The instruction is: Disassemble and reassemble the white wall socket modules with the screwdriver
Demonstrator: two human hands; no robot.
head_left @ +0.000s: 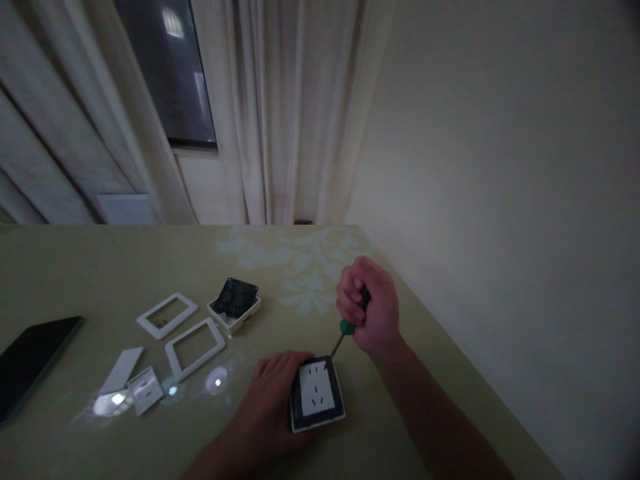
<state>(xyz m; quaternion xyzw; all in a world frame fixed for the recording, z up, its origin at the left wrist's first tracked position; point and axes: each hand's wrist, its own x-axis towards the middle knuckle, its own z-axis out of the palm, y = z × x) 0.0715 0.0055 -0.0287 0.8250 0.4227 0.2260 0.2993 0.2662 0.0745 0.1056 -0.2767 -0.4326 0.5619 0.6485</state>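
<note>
A wall socket (317, 389) with a white slotted face, a dark surround and a white box beneath lies on the table in front of me. My left hand (278, 393) is closed against its left side, gripping it. My right hand (371, 303) is wrapped round the black and green handle of a screwdriver (347, 327). The screwdriver slants down to the left, and its tip meets the socket's upper right edge. Whether the tip sits in a screw is too small to tell.
Left of the hands lie two white frames (195, 377) (142, 323), white rocker plates (146, 390) and a white box holding a black part (238, 297). A dark flat device (35, 360) lies at the far left. The wall (500, 200) borders the table's right edge.
</note>
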